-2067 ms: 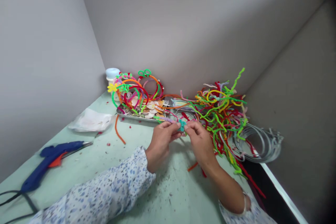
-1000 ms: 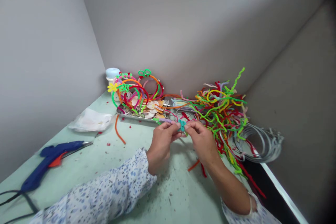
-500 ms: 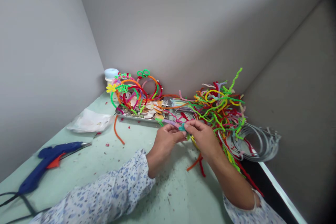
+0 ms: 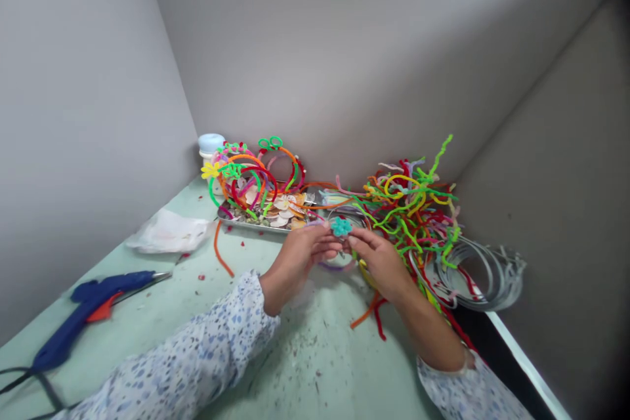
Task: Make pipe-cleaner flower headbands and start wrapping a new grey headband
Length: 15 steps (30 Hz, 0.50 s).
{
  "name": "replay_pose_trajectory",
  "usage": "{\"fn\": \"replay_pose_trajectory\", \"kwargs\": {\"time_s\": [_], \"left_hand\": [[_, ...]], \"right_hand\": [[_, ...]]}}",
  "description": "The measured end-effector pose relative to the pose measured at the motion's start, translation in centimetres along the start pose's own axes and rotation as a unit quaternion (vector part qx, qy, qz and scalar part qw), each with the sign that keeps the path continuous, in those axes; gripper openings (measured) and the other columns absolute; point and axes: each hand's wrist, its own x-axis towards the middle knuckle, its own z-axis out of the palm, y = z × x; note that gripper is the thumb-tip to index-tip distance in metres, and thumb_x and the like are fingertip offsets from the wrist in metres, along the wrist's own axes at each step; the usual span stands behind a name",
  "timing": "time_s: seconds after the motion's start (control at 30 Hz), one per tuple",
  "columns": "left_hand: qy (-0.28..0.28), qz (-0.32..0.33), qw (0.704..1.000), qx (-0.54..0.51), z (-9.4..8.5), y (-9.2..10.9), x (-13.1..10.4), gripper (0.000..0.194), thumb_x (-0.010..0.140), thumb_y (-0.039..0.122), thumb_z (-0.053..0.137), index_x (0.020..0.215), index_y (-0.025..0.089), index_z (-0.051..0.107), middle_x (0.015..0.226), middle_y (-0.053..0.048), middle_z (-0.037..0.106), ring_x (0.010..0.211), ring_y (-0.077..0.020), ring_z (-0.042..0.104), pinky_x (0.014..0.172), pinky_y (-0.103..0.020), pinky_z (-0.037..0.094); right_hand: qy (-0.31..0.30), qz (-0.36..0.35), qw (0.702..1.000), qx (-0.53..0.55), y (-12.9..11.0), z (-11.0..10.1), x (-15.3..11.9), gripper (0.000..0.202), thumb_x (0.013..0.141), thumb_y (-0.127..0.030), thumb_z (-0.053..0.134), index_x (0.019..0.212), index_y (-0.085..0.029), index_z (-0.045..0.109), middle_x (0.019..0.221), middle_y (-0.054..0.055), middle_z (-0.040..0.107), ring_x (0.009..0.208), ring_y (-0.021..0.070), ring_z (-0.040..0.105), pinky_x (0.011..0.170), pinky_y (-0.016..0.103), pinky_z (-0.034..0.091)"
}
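A teal pipe-cleaner flower [image 4: 340, 227] faces up between my two hands, on a hoop wrapped in purple and green pipe cleaner [image 4: 336, 268] that looks like a headband. My left hand [image 4: 300, 252] grips this headband beside the flower, thumb on top and fingers curled below. From the other side, my right hand [image 4: 384, 262] pinches it close to the flower's edge. Both hands are held above the table, and my fingers cover much of the hoop.
Finished-looking pipe-cleaner headbands [image 4: 246, 177] rest on a metal tray [image 4: 260, 228] of small pieces. Loose pipe cleaners [image 4: 413, 203] are heaped at right, near grey hoops [image 4: 485, 275]. A blue glue gun [image 4: 88, 308] and a plastic bag [image 4: 170, 231] lie on the left.
The headband has been turned so that the teal flower now shows its full face. My left hand has shifted slightly left and its fingers have changed position; my right hand stays nearly in place.
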Motion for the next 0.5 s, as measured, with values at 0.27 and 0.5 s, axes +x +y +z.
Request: {"fn": "replay_pose_trajectory", "kwargs": {"time_s": [0.27,0.5], "left_hand": [[0.026,0.099,0.960,0.259,-1.0,1.7,0.4,0.016,0.074,0.030,0.059,0.077,0.014,0.060,0.066,-0.002,0.060,0.053,-0.0100,0.054,0.049,-0.021,0.038],[-0.027,0.021,0.965,0.261,-0.8,1.3,0.2,0.018,0.072,0.032,0.057,0.070,0.014,0.061,0.066,-0.004,0.060,0.053,-0.0107,0.052,0.049,-0.022,0.035]], "right_hand": [[0.011,0.000,0.997,-0.080,-1.7,-1.8,0.1,0.027,0.077,-0.040,0.059,0.094,-0.020,0.067,0.072,0.000,0.063,0.061,0.0134,0.053,0.057,0.025,0.041],[-0.065,-0.068,0.975,-0.202,-3.1,-1.3,-0.6,0.025,0.084,-0.036,0.050,0.093,-0.020,0.066,0.081,0.002,0.066,0.073,0.0164,0.058,0.066,0.028,0.045]]}}
